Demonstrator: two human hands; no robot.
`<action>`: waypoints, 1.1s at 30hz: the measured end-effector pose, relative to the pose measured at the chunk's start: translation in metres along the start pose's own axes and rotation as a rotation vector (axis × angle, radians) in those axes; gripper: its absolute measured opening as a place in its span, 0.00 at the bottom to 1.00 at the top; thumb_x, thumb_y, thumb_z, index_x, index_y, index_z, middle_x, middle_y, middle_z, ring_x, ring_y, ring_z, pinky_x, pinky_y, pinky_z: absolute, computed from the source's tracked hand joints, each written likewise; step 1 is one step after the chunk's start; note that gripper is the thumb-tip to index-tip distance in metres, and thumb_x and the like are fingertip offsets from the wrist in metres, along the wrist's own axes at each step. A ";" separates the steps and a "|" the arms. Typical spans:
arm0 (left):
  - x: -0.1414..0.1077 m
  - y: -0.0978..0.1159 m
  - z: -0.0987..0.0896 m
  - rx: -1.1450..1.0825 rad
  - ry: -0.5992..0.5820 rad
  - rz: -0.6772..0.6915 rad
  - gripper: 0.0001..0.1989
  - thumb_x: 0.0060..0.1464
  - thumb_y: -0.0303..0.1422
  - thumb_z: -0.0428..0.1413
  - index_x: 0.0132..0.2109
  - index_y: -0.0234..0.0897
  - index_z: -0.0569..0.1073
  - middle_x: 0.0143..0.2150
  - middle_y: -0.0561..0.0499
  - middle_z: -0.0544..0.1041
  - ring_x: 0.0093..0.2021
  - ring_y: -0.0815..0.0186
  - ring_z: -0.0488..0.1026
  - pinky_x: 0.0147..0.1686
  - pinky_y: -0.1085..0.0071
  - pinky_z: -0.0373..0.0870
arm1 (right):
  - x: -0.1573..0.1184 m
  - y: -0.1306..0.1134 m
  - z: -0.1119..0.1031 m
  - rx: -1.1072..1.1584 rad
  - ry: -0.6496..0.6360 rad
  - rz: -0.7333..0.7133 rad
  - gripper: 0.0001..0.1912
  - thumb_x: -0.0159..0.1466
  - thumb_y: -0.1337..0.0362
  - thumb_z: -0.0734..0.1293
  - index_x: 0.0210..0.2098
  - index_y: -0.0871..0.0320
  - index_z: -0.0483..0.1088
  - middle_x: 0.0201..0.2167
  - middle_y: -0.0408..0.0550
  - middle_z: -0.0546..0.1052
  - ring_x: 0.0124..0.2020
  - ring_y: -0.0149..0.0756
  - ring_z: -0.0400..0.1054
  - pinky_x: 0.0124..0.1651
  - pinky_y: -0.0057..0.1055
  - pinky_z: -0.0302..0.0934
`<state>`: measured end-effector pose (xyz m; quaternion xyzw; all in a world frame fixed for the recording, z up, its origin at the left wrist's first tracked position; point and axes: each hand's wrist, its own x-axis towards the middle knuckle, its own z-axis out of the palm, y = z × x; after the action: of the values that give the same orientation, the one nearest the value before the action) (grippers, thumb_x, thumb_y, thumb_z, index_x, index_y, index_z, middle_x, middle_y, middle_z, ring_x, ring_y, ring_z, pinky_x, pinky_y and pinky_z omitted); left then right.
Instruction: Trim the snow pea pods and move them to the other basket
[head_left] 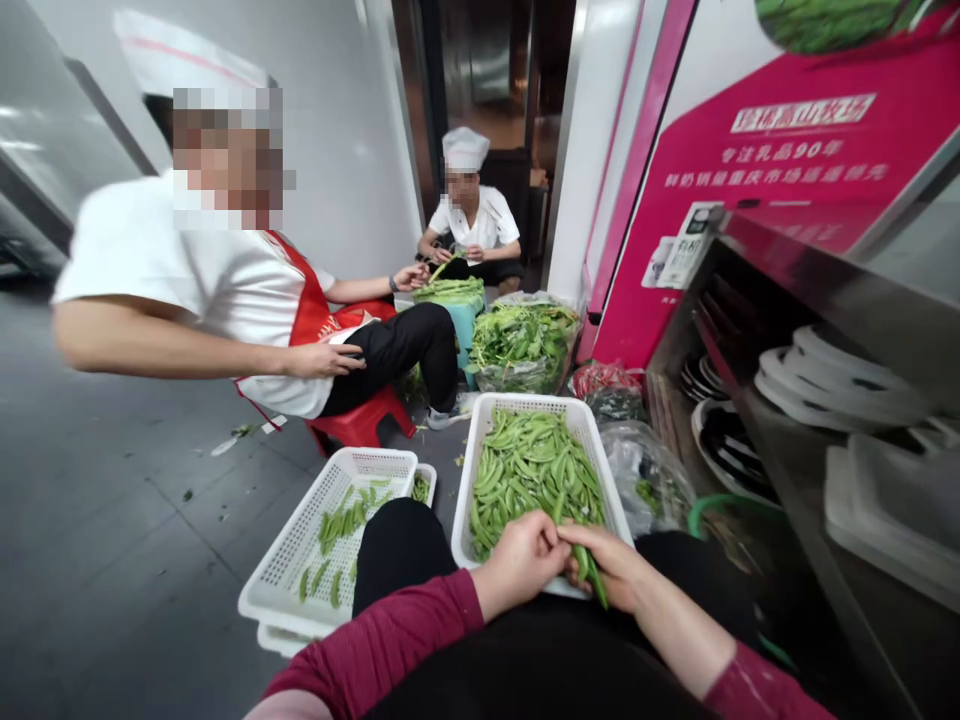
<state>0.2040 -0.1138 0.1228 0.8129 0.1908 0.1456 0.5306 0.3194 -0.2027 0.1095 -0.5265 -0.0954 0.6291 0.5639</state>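
Note:
A white plastic basket piled with green pea pods stands before my knees. Over its near edge my two hands meet. My right hand is closed around a few pea pods, whose ends stick out below the fingers. The fingers of my left hand are pinched together at the end of a pod by my right thumb. What exactly lies between those left fingertips is partly hidden. On the left, a shallower white basket holds a scattering of pods.
A co-worker in a red apron sits on a red stool at left. Another person crouches at the back beside a bag of leafy greens. Metal shelves with white plates and a clear plastic bag are at right.

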 end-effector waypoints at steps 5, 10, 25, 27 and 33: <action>-0.001 0.003 0.000 -0.414 -0.176 -0.209 0.14 0.43 0.40 0.53 0.28 0.35 0.59 0.15 0.59 0.62 0.14 0.76 0.58 0.15 0.79 0.55 | 0.000 0.004 -0.001 0.035 -0.073 -0.131 0.14 0.50 0.58 0.68 0.21 0.59 0.61 0.12 0.36 0.62 0.13 0.22 0.56 0.16 0.20 0.47; 0.000 -0.002 0.004 -0.590 -0.179 -0.245 0.17 0.41 0.41 0.55 0.30 0.35 0.59 0.16 0.57 0.65 0.14 0.74 0.62 0.15 0.76 0.61 | -0.010 -0.002 0.010 -0.003 0.054 -0.308 0.14 0.49 0.58 0.70 0.22 0.59 0.62 0.16 0.38 0.66 0.17 0.24 0.60 0.20 0.22 0.53; -0.013 -0.005 -0.012 0.556 -0.055 0.323 0.10 0.53 0.29 0.43 0.36 0.35 0.69 0.33 0.46 0.72 0.34 0.66 0.69 0.35 0.72 0.65 | -0.001 0.003 0.008 -0.020 0.261 -0.220 0.17 0.46 0.55 0.70 0.20 0.58 0.60 0.10 0.37 0.64 0.11 0.23 0.55 0.15 0.20 0.50; -0.014 -0.005 -0.012 0.672 -0.082 0.355 0.10 0.53 0.29 0.42 0.35 0.33 0.68 0.32 0.45 0.71 0.31 0.65 0.69 0.32 0.72 0.65 | -0.002 0.003 0.011 -0.025 0.287 -0.235 0.17 0.45 0.55 0.71 0.21 0.58 0.61 0.11 0.37 0.65 0.11 0.24 0.57 0.15 0.21 0.50; -0.018 -0.001 -0.006 0.713 -0.128 0.360 0.05 0.45 0.26 0.46 0.29 0.34 0.67 0.25 0.48 0.69 0.25 0.68 0.66 0.27 0.74 0.62 | -0.005 0.008 0.014 -0.219 0.240 -0.259 0.16 0.45 0.56 0.70 0.20 0.59 0.62 0.11 0.36 0.64 0.12 0.24 0.57 0.15 0.21 0.49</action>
<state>0.1851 -0.1167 0.1237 0.9738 0.0506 0.1100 0.1923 0.3029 -0.2028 0.1122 -0.6391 -0.1624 0.4700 0.5867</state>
